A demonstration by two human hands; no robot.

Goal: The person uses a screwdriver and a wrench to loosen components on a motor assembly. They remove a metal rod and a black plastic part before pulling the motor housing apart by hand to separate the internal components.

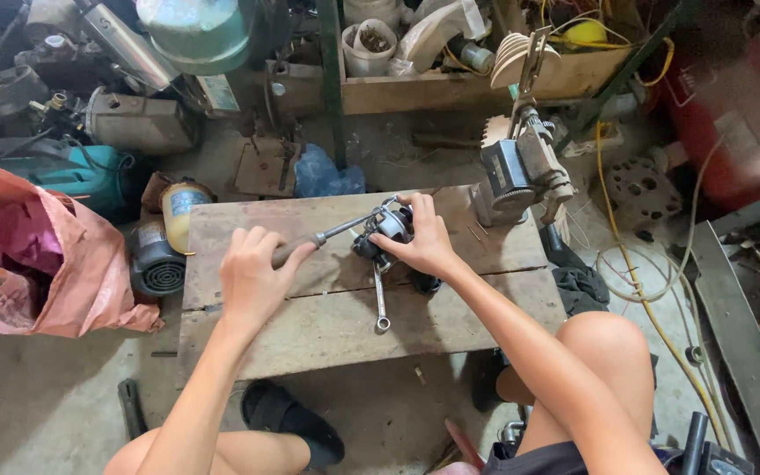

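The left hand was closed round a screwdriver handle; the right hand gripped the small motor part on the wooden table. Steadying the part firmly and keeping the blade square seemed advisable

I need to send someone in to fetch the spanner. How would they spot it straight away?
Find the low wooden bench in the middle of the floor. The spanner lies on its top, just below the right hand, pointing toward the person. It is the only loose, slim silver bar there, with a ring at its near end.
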